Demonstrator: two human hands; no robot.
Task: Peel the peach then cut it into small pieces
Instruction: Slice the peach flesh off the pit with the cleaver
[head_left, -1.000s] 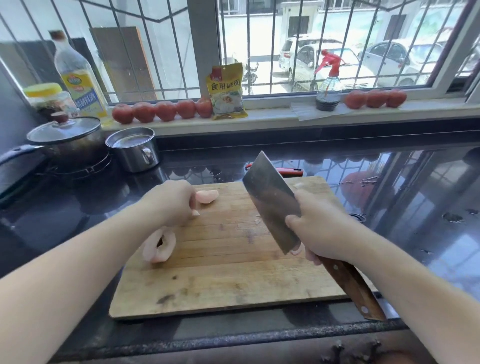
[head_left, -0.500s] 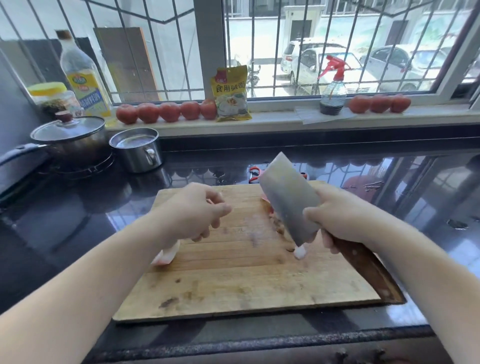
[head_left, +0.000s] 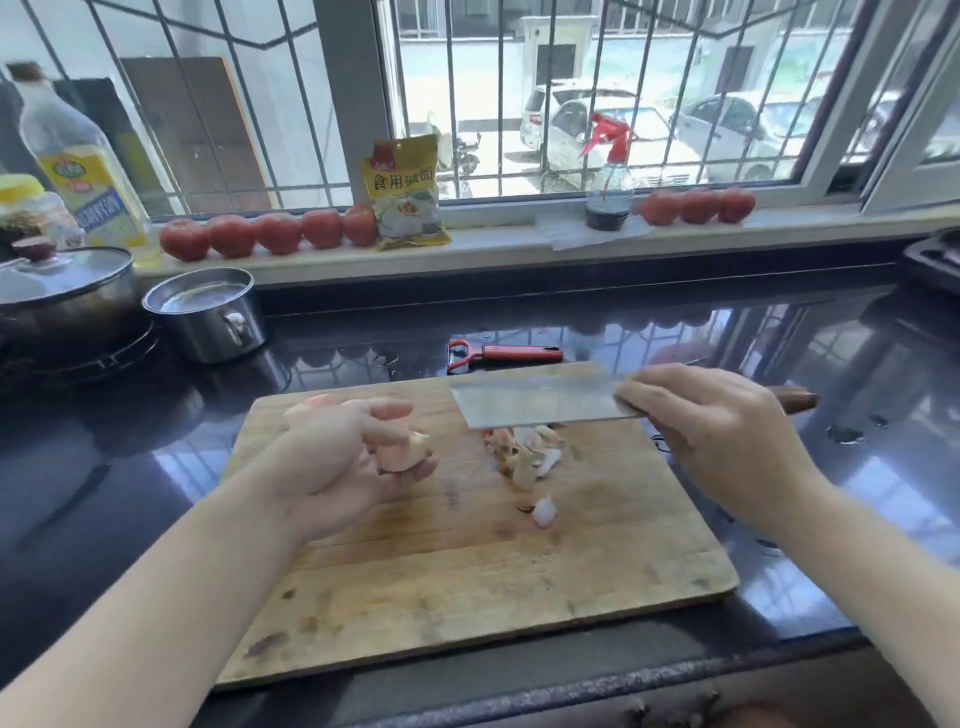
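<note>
The left hand (head_left: 348, 462) hangs over the left part of the cutting board (head_left: 467, 597), its fingers curled round a pale peach chunk (head_left: 402, 452) that shows between fingertips and palm. To its right, the right hand (head_left: 711, 441) grips a cleaver (head_left: 535, 402) near the blade's heel. The blade is lifted off the board and lies level, its long axis running left to right, tip aimed at the left hand and edge facing down.

Just below the blade, between the two hands, sits a small heap of cut peach pieces (head_left: 530, 452), with one loose bit (head_left: 544, 512) nearer the person. The held chunk lies to the left of the blade tip and apart from it, so, as I judge it, the next cut depends on that chunk being set down on the bare wood beneath the edge. The left hand is the nearer one to do that.

Another pale piece (head_left: 322, 408) peeps out beyond the left knuckles, mostly hidden. The chunk's shape is largely covered by fingers. The cleaver's handle is hidden but for its brown end. Behind the board, on the tabletop (head_left: 779, 338), lies a red peeler (head_left: 506, 354).
</note>
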